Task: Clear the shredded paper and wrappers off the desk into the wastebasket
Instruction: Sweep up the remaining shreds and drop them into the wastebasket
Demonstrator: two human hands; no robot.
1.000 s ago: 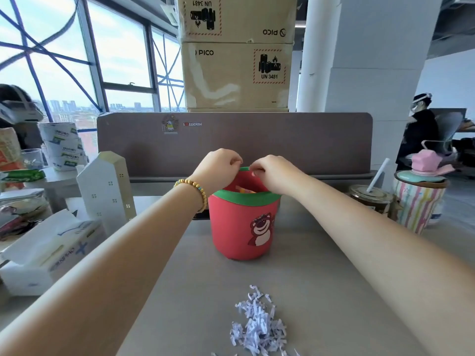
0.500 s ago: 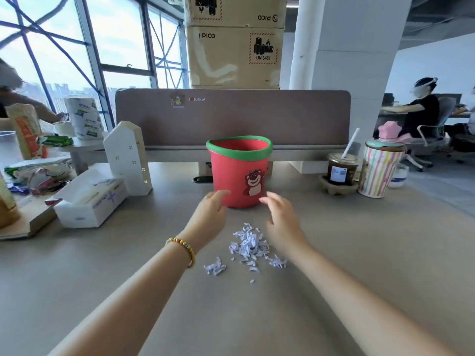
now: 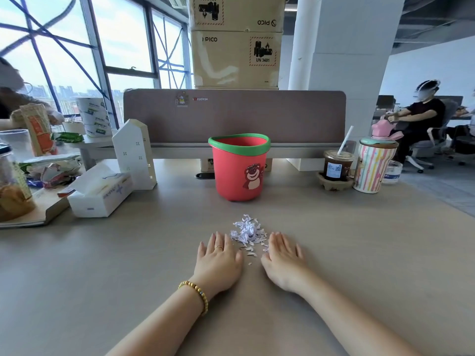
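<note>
A small heap of shredded white paper [image 3: 247, 233] lies on the grey desk [image 3: 359, 253], just in front of a red wastebasket [image 3: 240, 167] with a green rim and a bear picture. My left hand [image 3: 219, 260] lies flat on the desk at the heap's near left, fingers straight. My right hand [image 3: 282, 259] lies flat at the heap's near right. A few loose shreds sit between the two hands. Both hands hold nothing.
A tissue box [image 3: 101, 192] and a white house-shaped holder [image 3: 135, 155] stand at the left, with snack wrappers [image 3: 51, 172] beyond them. An iced coffee cup [image 3: 336, 167] and a striped tumbler [image 3: 374, 165] stand at the right. A brown partition [image 3: 234, 115] closes the desk's back.
My hands left the wastebasket's rim, came back toward me and now lie flat on the desk either side of the shreds, which are gathered into a tighter heap.
</note>
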